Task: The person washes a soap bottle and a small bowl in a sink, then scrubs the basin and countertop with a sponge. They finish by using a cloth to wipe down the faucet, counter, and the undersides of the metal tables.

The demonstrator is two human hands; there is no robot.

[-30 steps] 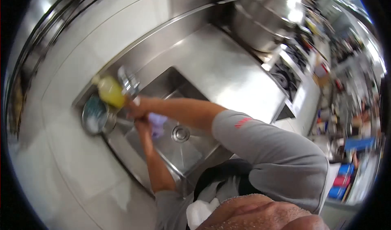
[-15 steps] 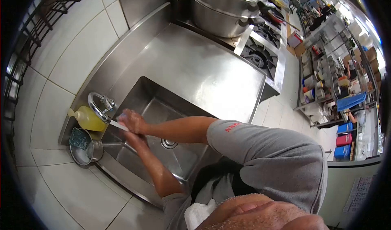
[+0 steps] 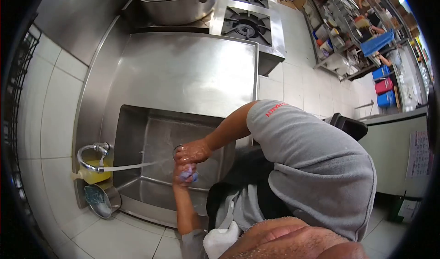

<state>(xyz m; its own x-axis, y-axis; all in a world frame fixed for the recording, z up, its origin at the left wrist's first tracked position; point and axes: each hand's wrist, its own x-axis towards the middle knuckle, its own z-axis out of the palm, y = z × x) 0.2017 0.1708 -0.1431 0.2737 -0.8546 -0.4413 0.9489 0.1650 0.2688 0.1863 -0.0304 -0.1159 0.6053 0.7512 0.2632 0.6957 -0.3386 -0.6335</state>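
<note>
Over the stainless sink (image 3: 160, 130), both my hands are wet and close together. My left hand (image 3: 181, 175) is closed around a crumpled purplish-blue cloth (image 3: 189, 173), part of which bulges out between the fingers. Right against it, my right hand (image 3: 195, 151) is curled into a fist at the cloth's upper end; the fingers hide what lies inside. Water (image 3: 130, 167) streams from the curved tap (image 3: 87, 157) toward the hands. A dark ring, perhaps the drain, shows partly beside my right hand.
Behind the tap stands a bottle of yellow liquid (image 3: 97, 173). A metal pot (image 3: 111, 198) holding a green scouring pad (image 3: 94, 194) is beside it. A steel counter (image 3: 183, 71) adjoins the sink, then a gas stove (image 3: 247, 27) and large steamer pot (image 3: 176, 7). Another person's arm (image 3: 384, 59) shows near shelves.
My hands have drawn back from under the tap toward my body, and the purplish-blue cloth shows more clearly. The water now runs freely into the sink. The camera view has turned.
</note>
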